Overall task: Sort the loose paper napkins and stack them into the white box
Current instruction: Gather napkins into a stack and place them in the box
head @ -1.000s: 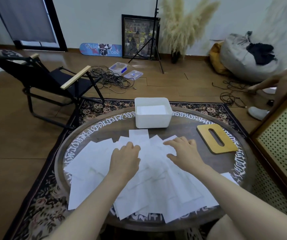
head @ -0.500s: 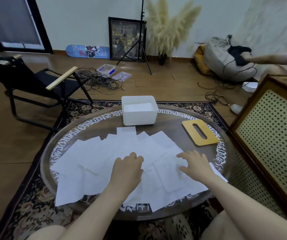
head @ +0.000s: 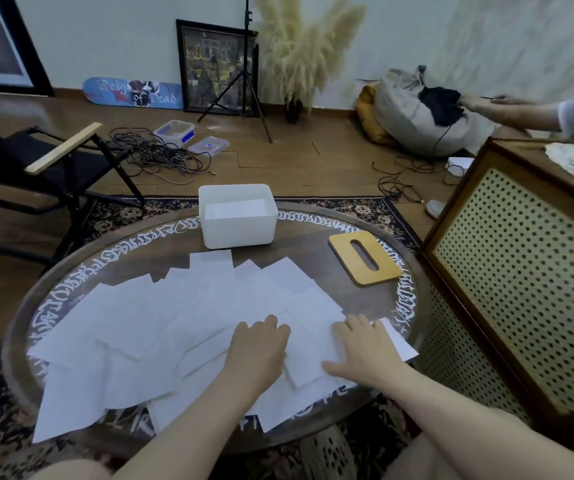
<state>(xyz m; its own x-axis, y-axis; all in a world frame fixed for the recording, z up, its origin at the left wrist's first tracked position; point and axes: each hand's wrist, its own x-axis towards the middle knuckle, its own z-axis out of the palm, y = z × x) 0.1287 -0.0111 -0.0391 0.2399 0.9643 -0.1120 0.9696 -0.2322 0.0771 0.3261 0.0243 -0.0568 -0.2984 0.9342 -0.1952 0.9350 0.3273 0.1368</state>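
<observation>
Both my hands have slid back toward me and rightward across the napkins (head: 188, 327) spread over the table (head: 313, 244). My left hand (head: 257, 351) rests with fingers curled under; my right hand (head: 361, 348) presses flat, fingers spread. They look thin, limp and slippery, so I'd pinch an edge; the white box (head: 239, 233) sits beyond.

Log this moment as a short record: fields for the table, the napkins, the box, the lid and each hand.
table: round dark wooden table with white lettering round its rim
napkins: loose white paper napkins spread overlapping across the near half
box: white rectangular plastic box at the far edge, some white paper inside
lid: yellow wooden lid with a slot, flat, right of the box
left hand: left hand rests on the napkins, fingers curled
right hand: right hand flat on the napkins, fingers spread
</observation>
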